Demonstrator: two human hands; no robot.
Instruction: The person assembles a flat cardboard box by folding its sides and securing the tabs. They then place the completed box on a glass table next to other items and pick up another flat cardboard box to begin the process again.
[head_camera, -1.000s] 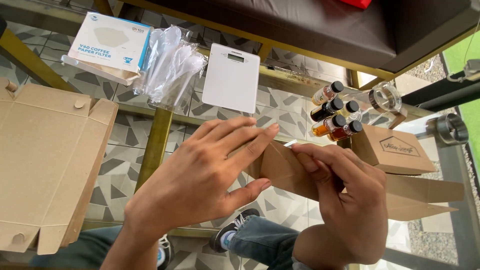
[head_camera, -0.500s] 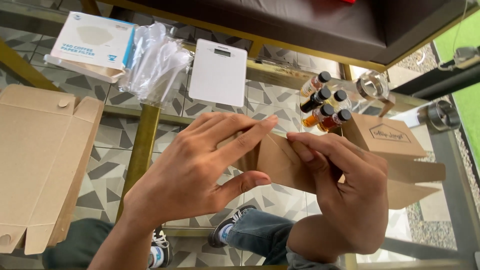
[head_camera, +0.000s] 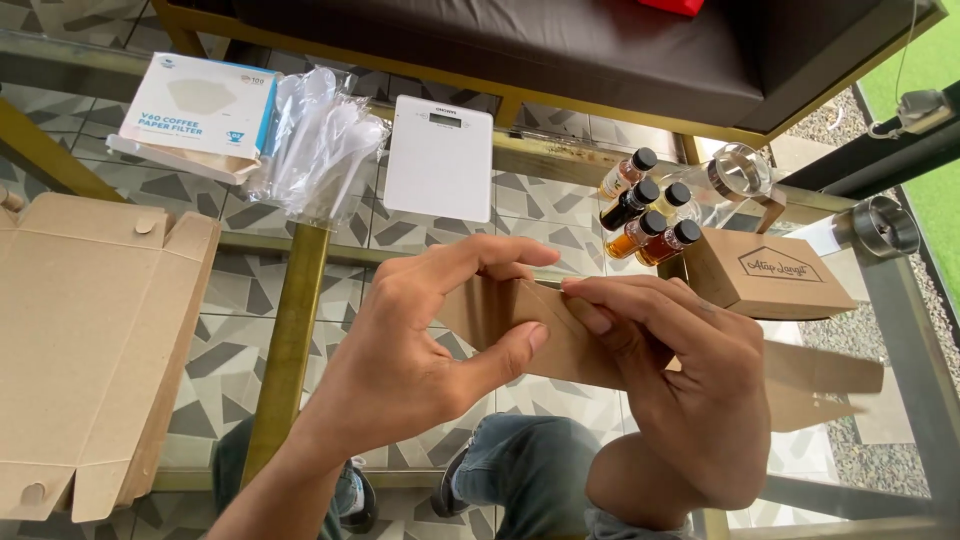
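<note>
Both of my hands grip a flat brown cardboard box blank (head_camera: 560, 345) held over a glass table (head_camera: 560, 210). My left hand (head_camera: 430, 335) pinches the blank's left part between thumb and fingers. My right hand (head_camera: 680, 385) presses its fingers along the upper edge from the right, thumb hidden behind. The blank's far flaps (head_camera: 820, 385) stick out to the right past my right hand. My knees in jeans (head_camera: 520, 465) show below through the glass.
A stack of flat cardboard blanks (head_camera: 90, 340) lies at the left. Behind are a white paper filter box (head_camera: 195, 105), a bag of white plastic spoons (head_camera: 315, 145), a white scale (head_camera: 440, 155), several small bottles (head_camera: 645, 215), a closed brown box (head_camera: 770, 275) and a dark bench (head_camera: 560, 50).
My left fingers have curled from flat on the cardboard to a pinch around it. My right fingers have shifted along the upper edge. The view has shifted slightly.
</note>
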